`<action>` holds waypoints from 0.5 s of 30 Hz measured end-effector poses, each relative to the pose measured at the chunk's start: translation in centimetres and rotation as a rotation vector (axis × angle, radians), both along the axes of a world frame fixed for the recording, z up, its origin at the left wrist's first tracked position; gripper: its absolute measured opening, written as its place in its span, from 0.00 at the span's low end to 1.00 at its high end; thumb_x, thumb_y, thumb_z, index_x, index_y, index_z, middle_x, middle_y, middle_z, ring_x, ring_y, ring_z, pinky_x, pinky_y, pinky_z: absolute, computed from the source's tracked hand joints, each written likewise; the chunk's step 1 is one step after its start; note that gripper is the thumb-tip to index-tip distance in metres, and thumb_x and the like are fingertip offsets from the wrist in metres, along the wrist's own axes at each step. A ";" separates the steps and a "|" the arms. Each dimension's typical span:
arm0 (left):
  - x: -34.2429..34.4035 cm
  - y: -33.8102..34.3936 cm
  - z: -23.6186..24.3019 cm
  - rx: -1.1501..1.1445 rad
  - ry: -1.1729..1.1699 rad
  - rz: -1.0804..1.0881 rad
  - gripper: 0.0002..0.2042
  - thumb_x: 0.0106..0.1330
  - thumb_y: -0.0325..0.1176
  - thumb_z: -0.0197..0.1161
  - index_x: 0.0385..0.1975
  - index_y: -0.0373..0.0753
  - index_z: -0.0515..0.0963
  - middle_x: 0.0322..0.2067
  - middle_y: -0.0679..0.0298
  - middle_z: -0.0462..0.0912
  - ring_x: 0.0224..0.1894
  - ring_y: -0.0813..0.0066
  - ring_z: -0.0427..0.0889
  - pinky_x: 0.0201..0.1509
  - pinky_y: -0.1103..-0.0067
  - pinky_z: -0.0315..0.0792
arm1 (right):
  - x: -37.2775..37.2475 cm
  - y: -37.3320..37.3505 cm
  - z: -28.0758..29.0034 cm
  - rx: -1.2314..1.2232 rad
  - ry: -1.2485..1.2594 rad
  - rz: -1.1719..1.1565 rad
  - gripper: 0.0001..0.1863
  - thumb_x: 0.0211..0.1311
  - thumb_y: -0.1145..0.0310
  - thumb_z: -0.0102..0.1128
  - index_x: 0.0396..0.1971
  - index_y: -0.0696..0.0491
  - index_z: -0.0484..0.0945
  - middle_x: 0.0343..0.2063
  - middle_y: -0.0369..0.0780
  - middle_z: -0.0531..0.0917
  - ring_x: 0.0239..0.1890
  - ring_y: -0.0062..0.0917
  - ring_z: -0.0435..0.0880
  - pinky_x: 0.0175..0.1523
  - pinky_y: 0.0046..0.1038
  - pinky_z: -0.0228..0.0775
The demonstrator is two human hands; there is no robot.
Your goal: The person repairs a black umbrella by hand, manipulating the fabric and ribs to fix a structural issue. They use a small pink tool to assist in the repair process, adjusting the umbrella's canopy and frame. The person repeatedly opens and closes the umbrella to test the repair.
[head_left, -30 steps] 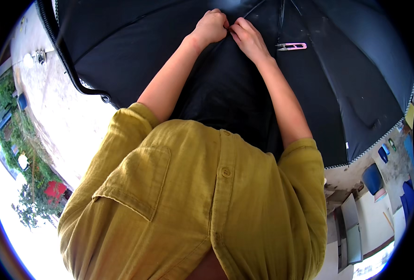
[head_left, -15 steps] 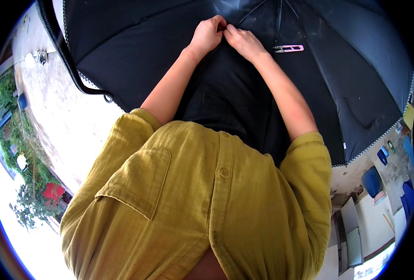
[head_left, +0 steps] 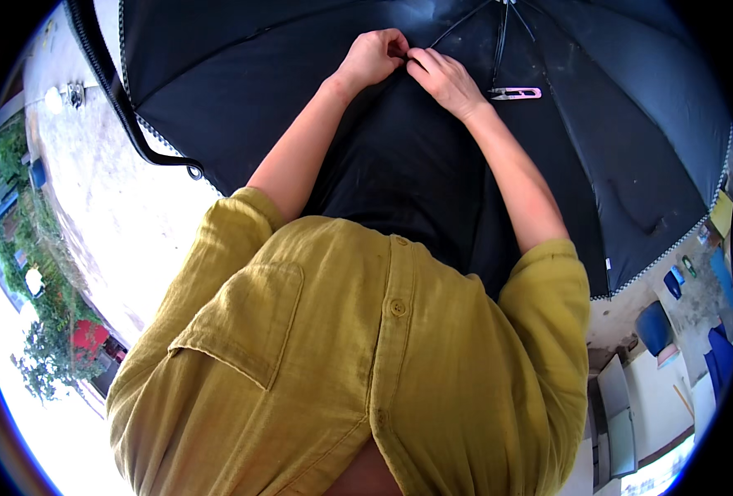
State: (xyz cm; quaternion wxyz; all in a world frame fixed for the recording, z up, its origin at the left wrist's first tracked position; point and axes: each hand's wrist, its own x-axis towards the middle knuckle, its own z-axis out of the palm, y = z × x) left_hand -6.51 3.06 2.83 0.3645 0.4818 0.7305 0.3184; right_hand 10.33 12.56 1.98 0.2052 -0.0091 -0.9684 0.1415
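A large black umbrella point(head_left: 317, 91) lies open across my lap, its inner side with thin metal ribs facing up. My left hand point(head_left: 374, 56) and my right hand point(head_left: 441, 76) meet at the top middle, fingertips together, pinching the black fabric near a rib. Whether a needle or thread is between the fingers is too small to tell. A small pink thread snipper point(head_left: 515, 93) lies on the fabric just right of my right hand, apart from it.
The umbrella's curved black handle point(head_left: 126, 124) hooks out at the left over a pale concrete floor point(head_left: 118, 215). My mustard-yellow shirt point(head_left: 366, 364) fills the lower middle. Blue containers point(head_left: 654, 326) and small items stand on the ground at the right edge.
Both hands stay pinched together at the same spot on the fabric, shifting only slightly. The snipper has not moved.
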 end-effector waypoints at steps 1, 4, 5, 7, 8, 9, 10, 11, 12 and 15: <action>0.0 -0.2 -0.2 0.026 0.004 0.012 0.09 0.51 0.21 0.65 0.33 0.35 0.79 0.31 0.59 0.85 0.37 0.70 0.86 0.43 0.78 0.78 | 0.1 -0.5 0.1 -0.007 0.049 -0.041 0.09 0.49 0.74 0.57 0.33 0.53 0.74 0.35 0.37 0.76 0.41 0.27 0.79 0.44 0.28 0.77; 0.4 -0.4 -0.7 0.079 0.014 0.041 0.09 0.48 0.21 0.65 0.31 0.36 0.80 0.28 0.59 0.85 0.34 0.68 0.85 0.41 0.77 0.78 | 0.5 -2.7 0.5 -0.021 0.094 -0.069 0.09 0.49 0.74 0.58 0.33 0.53 0.74 0.36 0.37 0.77 0.40 0.27 0.80 0.45 0.27 0.76; 0.6 -0.4 -0.7 0.079 0.013 0.044 0.09 0.48 0.21 0.65 0.31 0.36 0.80 0.28 0.59 0.85 0.34 0.68 0.85 0.41 0.77 0.78 | 0.6 -3.7 0.4 -0.021 0.098 -0.077 0.10 0.49 0.74 0.58 0.34 0.54 0.75 0.37 0.38 0.77 0.41 0.27 0.80 0.44 0.27 0.76; 0.8 -0.4 -1.1 0.061 -0.009 0.066 0.09 0.48 0.21 0.65 0.31 0.36 0.81 0.29 0.58 0.85 0.33 0.67 0.85 0.41 0.76 0.78 | 0.9 -5.8 1.1 -0.163 0.103 -0.116 0.07 0.52 0.75 0.58 0.33 0.55 0.74 0.37 0.40 0.79 0.42 0.30 0.80 0.50 0.29 0.73; 0.8 -0.4 -1.1 0.069 0.001 0.052 0.09 0.48 0.21 0.64 0.30 0.36 0.81 0.30 0.59 0.84 0.33 0.67 0.85 0.41 0.76 0.78 | 1.0 -6.8 1.7 -0.261 0.104 -0.145 0.07 0.53 0.75 0.59 0.33 0.55 0.74 0.36 0.40 0.79 0.42 0.31 0.80 0.52 0.31 0.72; 0.8 -0.4 -1.2 0.076 0.009 0.036 0.09 0.48 0.21 0.64 0.30 0.36 0.82 0.30 0.59 0.83 0.34 0.67 0.84 0.42 0.76 0.78 | 1.4 -7.8 1.5 -0.343 0.187 -0.235 0.06 0.55 0.76 0.59 0.32 0.55 0.73 0.35 0.41 0.80 0.43 0.34 0.80 0.53 0.34 0.70; 0.6 -0.7 -1.3 0.082 0.022 0.029 0.08 0.48 0.21 0.64 0.29 0.36 0.82 0.31 0.59 0.83 0.34 0.67 0.84 0.42 0.76 0.78 | 1.5 -8.4 2.7 -0.475 0.241 -0.251 0.05 0.58 0.78 0.57 0.34 0.56 0.71 0.30 0.42 0.79 0.42 0.37 0.80 0.51 0.37 0.70; 0.7 -0.7 -1.3 0.093 0.026 0.025 0.07 0.49 0.20 0.64 0.29 0.36 0.82 0.32 0.60 0.82 0.34 0.69 0.84 0.42 0.77 0.78 | 2.5 -9.1 2.6 -0.656 0.242 -0.311 0.05 0.61 0.79 0.53 0.35 0.57 0.69 0.28 0.42 0.78 0.38 0.35 0.80 0.48 0.35 0.71; 0.8 -0.7 -1.4 0.103 0.029 0.020 0.07 0.51 0.20 0.64 0.29 0.36 0.83 0.32 0.61 0.81 0.34 0.70 0.83 0.43 0.78 0.78 | 3.6 -9.9 2.5 -0.836 0.242 -0.372 0.04 0.65 0.79 0.50 0.37 0.58 0.68 0.26 0.42 0.77 0.34 0.32 0.80 0.45 0.34 0.72; 1.4 -0.8 -1.3 0.113 0.119 0.023 0.05 0.51 0.21 0.64 0.28 0.37 0.83 0.31 0.63 0.79 0.33 0.70 0.82 0.41 0.78 0.77 | 5.5 -11.2 6.6 -1.358 0.403 -0.476 0.04 0.71 0.75 0.44 0.41 0.57 0.63 0.21 0.35 0.70 0.22 0.15 0.68 0.32 0.21 0.67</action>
